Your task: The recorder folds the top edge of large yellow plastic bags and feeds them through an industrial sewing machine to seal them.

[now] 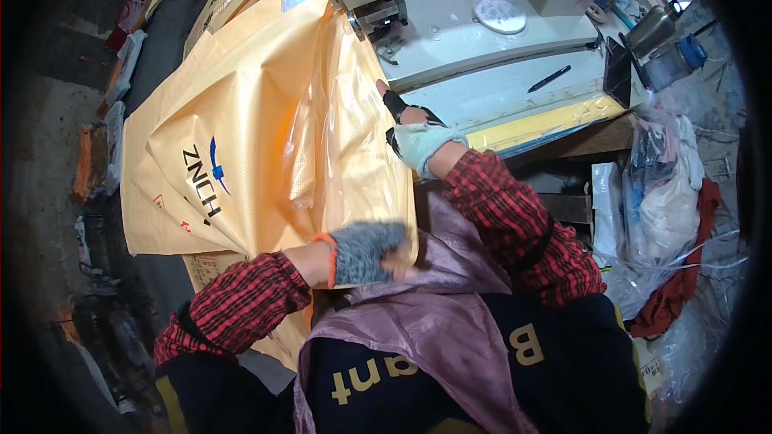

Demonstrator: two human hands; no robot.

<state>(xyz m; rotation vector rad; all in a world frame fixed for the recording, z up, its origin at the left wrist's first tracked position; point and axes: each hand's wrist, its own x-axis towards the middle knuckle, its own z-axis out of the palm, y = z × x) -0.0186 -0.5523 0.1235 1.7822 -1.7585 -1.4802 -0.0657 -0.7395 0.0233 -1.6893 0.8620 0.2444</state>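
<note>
A large yellow-tan woven sack (249,88) with a glossy plastic inner layer spreads across the left and middle. Its upper end lies under the head of a sewing machine (378,16). At the sack's near right corner is my left hand (370,253), in a grey knitted glove with an orange cuff; motion smears its fingers. Farther up the same edge, close to the machine, my right hand (414,122) grips the sack's border. It wears a pale wrist wrap and black finger coverings, and its fingers are partly hidden.
On the machine's pale table lies a black pen (549,79). Behind it stand a metal bottle (653,28) and a clear jug (675,63) with a blue lid. Clear plastic bags (663,193) and a dark red cloth (683,265) hang at right. More sacks (229,4) lie at the far left.
</note>
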